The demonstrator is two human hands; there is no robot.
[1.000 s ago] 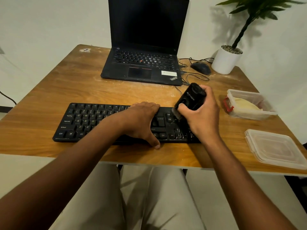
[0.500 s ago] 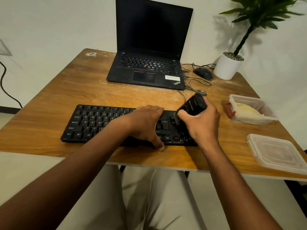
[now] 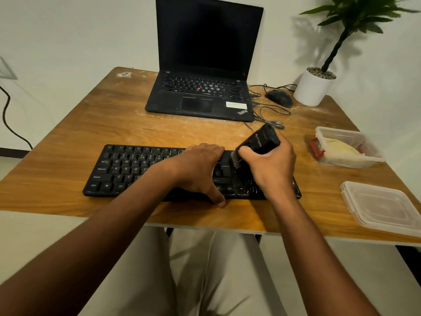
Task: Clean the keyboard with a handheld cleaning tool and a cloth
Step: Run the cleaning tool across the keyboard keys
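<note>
A black keyboard (image 3: 127, 169) lies across the near part of the wooden table (image 3: 91, 124). My left hand (image 3: 198, 169) rests flat on its middle-right keys, thumb hooked over the front edge. My right hand (image 3: 271, 169) grips a black handheld cleaning tool (image 3: 262, 140), tilted, with its brush end (image 3: 235, 159) down on the keys near the Enter key. The keyboard's right end is partly hidden under that hand. A pale cloth (image 3: 339, 148) lies inside a clear plastic container (image 3: 373, 156) at the right.
An open black laptop (image 3: 205, 96) stands behind the keyboard, with a black mouse (image 3: 279, 98) and cables to its right. A white potted plant (image 3: 314, 87) sits at the far right corner. A clear lid (image 3: 382, 208) lies near the front right edge.
The view has shifted a little. My right hand has slid the tool slightly left along the keys, its brush now near Enter. My left hand stays pressed on the keyboard.
</note>
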